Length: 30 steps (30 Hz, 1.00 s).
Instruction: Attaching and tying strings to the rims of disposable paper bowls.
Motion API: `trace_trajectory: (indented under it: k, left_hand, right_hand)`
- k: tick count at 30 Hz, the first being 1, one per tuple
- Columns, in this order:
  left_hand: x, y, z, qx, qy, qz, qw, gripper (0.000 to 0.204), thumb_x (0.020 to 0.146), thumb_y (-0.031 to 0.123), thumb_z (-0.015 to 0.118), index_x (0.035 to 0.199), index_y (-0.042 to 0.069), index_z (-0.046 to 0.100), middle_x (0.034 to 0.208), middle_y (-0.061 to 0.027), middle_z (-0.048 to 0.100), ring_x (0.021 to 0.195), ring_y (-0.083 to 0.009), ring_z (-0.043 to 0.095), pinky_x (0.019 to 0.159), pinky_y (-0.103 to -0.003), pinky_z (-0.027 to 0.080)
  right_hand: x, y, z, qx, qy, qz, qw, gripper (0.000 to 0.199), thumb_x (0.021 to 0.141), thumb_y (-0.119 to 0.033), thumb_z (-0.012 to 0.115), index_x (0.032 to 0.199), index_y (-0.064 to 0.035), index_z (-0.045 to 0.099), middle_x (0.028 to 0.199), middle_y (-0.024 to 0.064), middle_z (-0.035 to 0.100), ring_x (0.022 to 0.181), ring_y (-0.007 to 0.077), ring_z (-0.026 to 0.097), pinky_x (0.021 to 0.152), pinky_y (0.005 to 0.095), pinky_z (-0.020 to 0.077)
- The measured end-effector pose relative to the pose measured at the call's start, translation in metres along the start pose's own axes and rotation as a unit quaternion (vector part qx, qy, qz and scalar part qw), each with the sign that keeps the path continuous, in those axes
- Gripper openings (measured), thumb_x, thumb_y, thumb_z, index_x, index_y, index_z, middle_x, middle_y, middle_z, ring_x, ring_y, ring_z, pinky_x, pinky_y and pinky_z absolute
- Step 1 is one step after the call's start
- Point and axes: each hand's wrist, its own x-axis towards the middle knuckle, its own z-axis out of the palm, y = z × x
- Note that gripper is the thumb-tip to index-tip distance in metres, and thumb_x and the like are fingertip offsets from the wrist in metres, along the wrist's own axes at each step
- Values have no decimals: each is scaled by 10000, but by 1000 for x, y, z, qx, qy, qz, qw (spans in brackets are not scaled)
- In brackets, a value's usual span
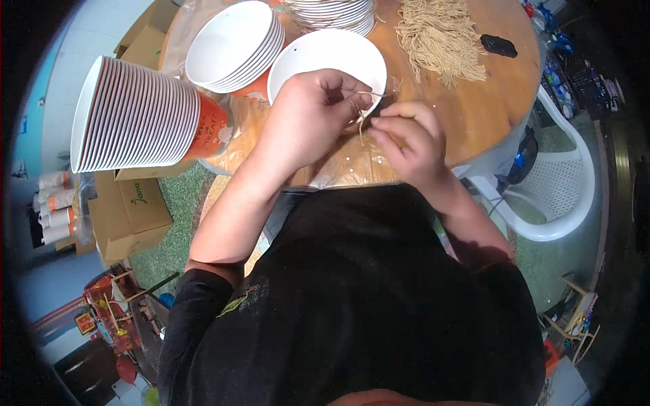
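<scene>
A thin beige cord [361, 128] runs between my fingertips, just past the rim of a bucket. My left hand [318, 101] pinches the cord at the bucket's near right edge. Close beside it on the right, my right hand [413, 135] also has its thumb and fingers closed on the cord. The bucket [325, 57] is white inside and has a small dark hole near its left rim. It leans with its mouth toward me, partly covered by my left hand. Whether the cord is knotted cannot be made out.
Nested buckets with orange outsides [135, 115] lie at the left; more stacked buckets [233, 44] lean beside them, and another stack [332, 13] stands behind. A pile of beige cords [440, 40] and a black object [499, 45] rest on the wooden table [474, 115]. A white chair [562, 183] is right.
</scene>
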Motion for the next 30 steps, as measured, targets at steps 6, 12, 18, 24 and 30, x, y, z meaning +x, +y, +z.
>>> trace_trajectory:
  k: [6,12,18,24,30]
  left_hand:
    - [0,2,1,-30,-1,-12,999,189,1037,135,810,1099,-44,819,906,-117,830,799,-120,755,721,-311,613]
    - [0,-4,1,-23,32,31,999,178,1057,127,783,1125,-33,820,927,-116,837,825,-134,765,749,-315,614]
    - [-2,-1,-1,-22,34,61,997,189,1070,130,766,1155,-29,822,942,-116,836,848,-145,768,784,-305,611]
    - [-7,3,-6,-21,9,90,996,173,1106,71,716,1227,-8,811,1032,-32,792,916,-87,702,831,-262,595]
    - [-10,-5,-9,-30,-8,186,982,174,1097,37,682,1200,-23,808,1057,-86,805,976,-146,749,898,-305,600]
  right_hand:
    - [8,-4,8,14,-19,-33,999,252,807,27,911,1035,-35,822,1028,81,743,872,264,743,736,389,610]
    - [19,-13,7,121,-16,109,987,125,904,22,853,1018,11,804,984,116,742,864,243,740,749,347,590]
    - [20,-24,8,268,0,366,891,99,1025,-52,798,1020,47,790,959,98,767,886,145,720,787,296,565]
    - [32,-21,1,225,-63,396,888,174,1002,-143,842,1031,28,831,860,75,806,775,95,707,722,284,557]
    - [37,-11,-2,188,-113,406,887,247,979,-228,844,1023,15,850,821,100,816,712,101,708,679,308,563]
